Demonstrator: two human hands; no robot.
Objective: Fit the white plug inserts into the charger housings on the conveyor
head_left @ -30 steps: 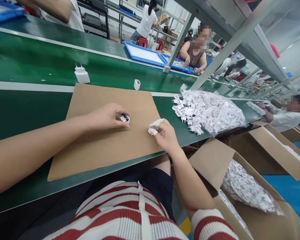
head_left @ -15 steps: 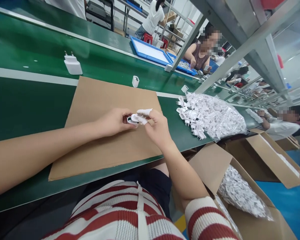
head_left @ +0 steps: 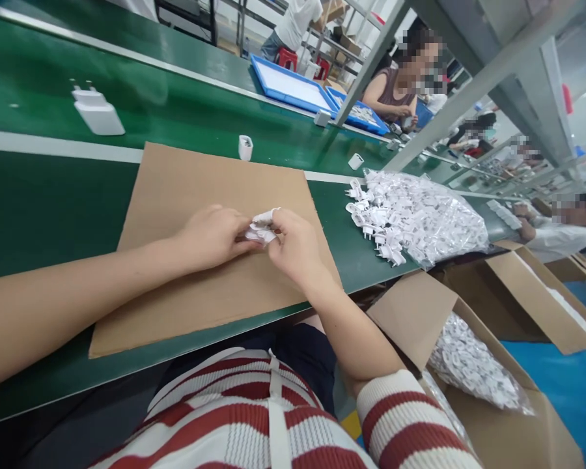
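Note:
Over the cardboard sheet [head_left: 176, 306] my two hands meet. My left hand [head_left: 212, 234] is closed round a white charger housing [head_left: 258, 236], mostly covered by fingers. White finger covers wrap the fingertips of my right hand [head_left: 297, 251], which pinches a small white plug cap [head_left: 262, 222] against the housing's open end. Whether cap and housing are fully joined is hidden. Beyond the sheet stands a white open-ended charger housing [head_left: 245, 148]. Further left on the green belt lies a white charger with two pins [head_left: 99, 114].
Right of the sheet, a clear bag [head_left: 424, 215] spills white plug caps [head_left: 383, 234] onto the green bench. An open carton [head_left: 415, 319] below holds another filled bag [head_left: 476, 365]. A slanting metal post [head_left: 420, 130] rises from the bench. A co-worker [head_left: 405, 81] sits across by blue trays [head_left: 293, 88].
My right hand has moved left from the sheet's right side, bringing the plug cap onto the housing in my left hand. The charger and the housing on the belt have shifted left in view.

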